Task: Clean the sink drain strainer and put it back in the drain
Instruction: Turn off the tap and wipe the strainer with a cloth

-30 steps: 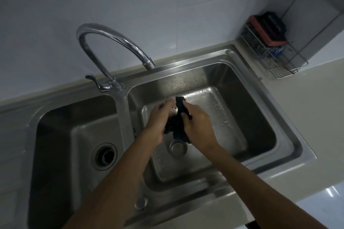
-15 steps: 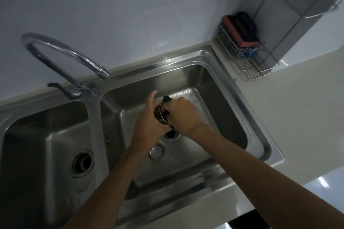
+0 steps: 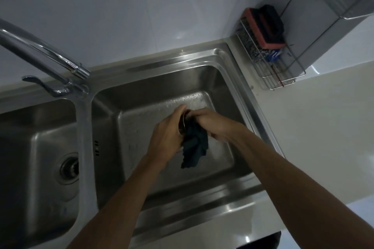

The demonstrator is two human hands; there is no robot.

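Two basins in one steel sink [image 3: 222,207]. Both hands work over the R basin [image 3: 141,125], w/ bare steel floor open left of the L hand & toward the back wall. The basin's right wall runs close by the R forearm. L basin [image 3: 30,137] lies left of the L hand, past the divider; its drain [image 3: 68,169] sits in the floor. Counter [image 3: 323,137] spreads right of the R forearm. Faucet [image 3: 36,50] arcs up-left of the L hand, spout well apart from it. Wire rack [image 3: 283,79], up-right of the R hand in the corner, holds a red/black sponge [image 3: 263,26] over steel wool [image 3: 253,52]. L hand [image 3: 168,135] curls round the strainer [image 3: 183,125], rim facing the R hand. R hand [image 3: 210,121] clamps a dark cloth [image 3: 195,145] into the strainer's mouth; cloth tail hangs below both hands, hiding the R basin's drain.
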